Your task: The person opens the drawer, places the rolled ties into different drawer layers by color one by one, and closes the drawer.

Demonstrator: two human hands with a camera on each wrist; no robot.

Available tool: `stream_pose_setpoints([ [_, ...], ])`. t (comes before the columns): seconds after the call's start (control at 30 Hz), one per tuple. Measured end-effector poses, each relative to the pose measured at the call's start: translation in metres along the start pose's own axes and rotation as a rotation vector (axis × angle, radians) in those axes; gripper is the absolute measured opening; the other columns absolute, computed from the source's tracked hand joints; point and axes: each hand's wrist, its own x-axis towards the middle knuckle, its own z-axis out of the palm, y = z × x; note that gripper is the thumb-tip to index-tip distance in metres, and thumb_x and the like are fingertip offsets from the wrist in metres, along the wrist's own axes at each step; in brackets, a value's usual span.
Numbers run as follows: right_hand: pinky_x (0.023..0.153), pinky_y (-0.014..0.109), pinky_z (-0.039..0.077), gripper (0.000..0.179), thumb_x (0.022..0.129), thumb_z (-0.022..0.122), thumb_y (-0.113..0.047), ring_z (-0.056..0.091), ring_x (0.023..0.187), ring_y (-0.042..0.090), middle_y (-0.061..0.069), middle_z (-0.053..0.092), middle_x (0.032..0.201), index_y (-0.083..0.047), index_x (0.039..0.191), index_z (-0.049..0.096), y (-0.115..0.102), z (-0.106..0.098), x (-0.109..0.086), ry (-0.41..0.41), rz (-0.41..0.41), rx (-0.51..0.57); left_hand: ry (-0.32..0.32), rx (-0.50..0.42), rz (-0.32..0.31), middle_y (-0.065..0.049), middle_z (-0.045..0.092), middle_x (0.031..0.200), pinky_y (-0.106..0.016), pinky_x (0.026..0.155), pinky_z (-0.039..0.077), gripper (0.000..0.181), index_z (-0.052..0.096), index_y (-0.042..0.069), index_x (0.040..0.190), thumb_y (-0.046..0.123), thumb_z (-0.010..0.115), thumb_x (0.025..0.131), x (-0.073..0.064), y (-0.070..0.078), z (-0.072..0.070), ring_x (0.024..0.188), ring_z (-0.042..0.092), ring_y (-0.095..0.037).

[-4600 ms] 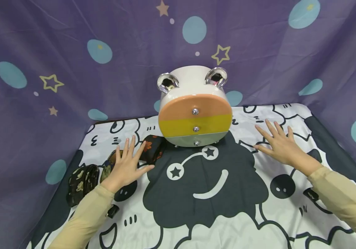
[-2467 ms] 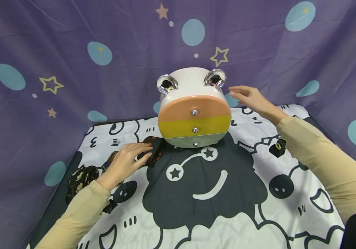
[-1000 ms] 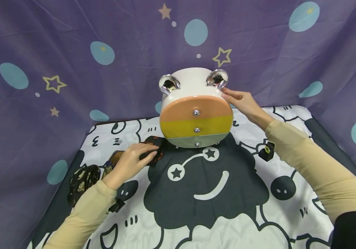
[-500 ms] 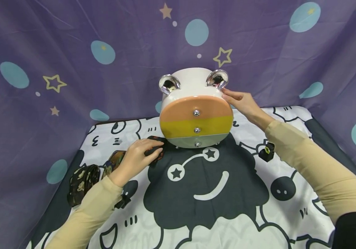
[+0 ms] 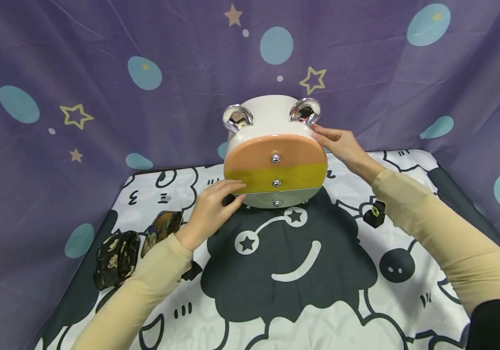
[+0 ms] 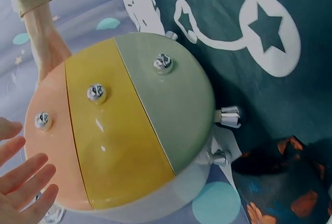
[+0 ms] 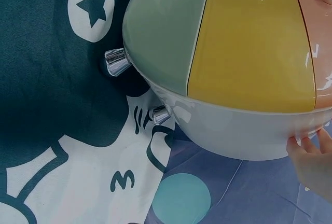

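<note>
- Drawer cabinet (image 5: pixel 276 172) stands on the printed cloth (image 5: pixel 293 301), near the far edge, before the purple backdrop (image 5: pixel 188 107); animal-shaped, with a glossy white body.
- Cabinet front: three bands, peach on top, yellow in the middle, grey-green at the bottom. They lie flush, each with one round silver knob.
- Two silver rings rise from the top like ears; short silver feet show underneath in both wrist views.
- Right hand (image 5: pixel 340 146): fingertips rest against the white side wall, just below the ear ring on that side. Fingers lie close together, extended rather than wrapped round anything.
- Left hand (image 5: pixel 215 209): in front of the cabinet's left edge, over the yellow and grey-green bands in the head view. Fingers loosely spread in the left wrist view, nothing gripped. Contact with the front: cannot tell.
- Dark pouch with orange flowers (image 6: pixel 280 185) lies beside the cabinet's feet; the left hand mostly hides it in the head view.
- Further left on the cloth: black pouch with tan figures (image 5: pixel 114 260), and a brown multicoloured pouch (image 5: pixel 162 229) just beside it, partly behind the left sleeve (image 5: pixel 145 287).
- Black object (image 5: pixel 499 323) at lower right, cut by the frame; identity unclear.
</note>
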Motion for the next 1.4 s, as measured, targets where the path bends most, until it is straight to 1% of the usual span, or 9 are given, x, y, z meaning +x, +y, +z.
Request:
stream_pose_setpoints([
  [0.37, 0.104, 0.033, 0.024, 0.060, 0.080, 0.060, -0.041, 0.030, 0.128, 0.017, -0.001, 0.040, 0.135, -0.012, 0.130, 0.045, 0.001, -0.001, 0.001, 0.001, 0.034, -0.020, 0.027, -0.027, -0.021, -0.010, 0.059, 0.096, -0.028, 0.077, 0.046, 0.021, 0.064, -0.001, 0.097, 0.005, 0.066, 0.077, 0.017, 0.004, 0.017, 0.090, 0.058, -0.020],
  [0.57, 0.104, 0.032, 0.024, 0.061, 0.079, 0.061, -0.042, 0.030, 0.128, 0.016, -0.001, 0.041, 0.135, -0.011, 0.129, 0.045, 0.002, 0.000, 0.002, 0.002, 0.023, -0.017, 0.053, -0.029, -0.023, -0.010, 0.058, 0.096, -0.026, 0.079, 0.045, 0.021, 0.063, -0.001, 0.097, 0.005, 0.066, 0.077, 0.027, 0.006, 0.026, 0.091, 0.056, -0.019],
  [0.8, 0.103, 0.032, 0.025, 0.058, 0.081, 0.060, -0.039, 0.031, 0.128, 0.016, 0.000, 0.041, 0.134, -0.009, 0.129, 0.045, 0.001, 0.000, 0.001, 0.001, 0.005, -0.012, 0.076, -0.022, -0.023, -0.011, 0.057, 0.093, -0.026, 0.078, 0.045, 0.022, 0.063, -0.001, 0.097, 0.006, 0.066, 0.076, 0.036, 0.007, 0.034, 0.087, 0.055, -0.019],
  [1.03, 0.103, 0.032, 0.025, 0.058, 0.081, 0.060, -0.038, 0.030, 0.128, 0.017, 0.001, 0.041, 0.134, -0.009, 0.129, 0.045, -0.001, -0.001, 0.000, 0.000, 0.009, -0.011, 0.123, -0.052, -0.051, -0.011, 0.057, 0.092, -0.024, 0.082, 0.043, 0.022, 0.062, -0.001, 0.097, 0.004, 0.067, 0.076, 0.046, 0.010, 0.044, 0.087, 0.056, -0.020],
  [1.23, 0.103, 0.032, 0.025, 0.059, 0.080, 0.061, -0.039, 0.031, 0.128, 0.016, -0.001, 0.042, 0.134, -0.009, 0.129, 0.046, 0.000, 0.000, 0.000, -0.002, 0.006, -0.006, 0.149, -0.044, -0.080, -0.010, 0.056, 0.091, -0.025, 0.075, 0.045, 0.020, 0.062, 0.000, 0.095, 0.006, 0.067, 0.077, 0.053, 0.014, 0.048, 0.083, 0.055, -0.020],
  [1.4, 0.104, 0.033, 0.024, 0.059, 0.080, 0.060, -0.041, 0.030, 0.128, 0.017, -0.002, 0.042, 0.134, -0.010, 0.129, 0.045, 0.000, -0.001, -0.001, -0.006, 0.009, -0.005, 0.153, -0.022, -0.102, -0.010, 0.055, 0.090, -0.027, 0.073, 0.045, 0.021, 0.062, -0.001, 0.095, 0.007, 0.067, 0.076, 0.057, 0.017, 0.052, 0.082, 0.054, -0.020],
])
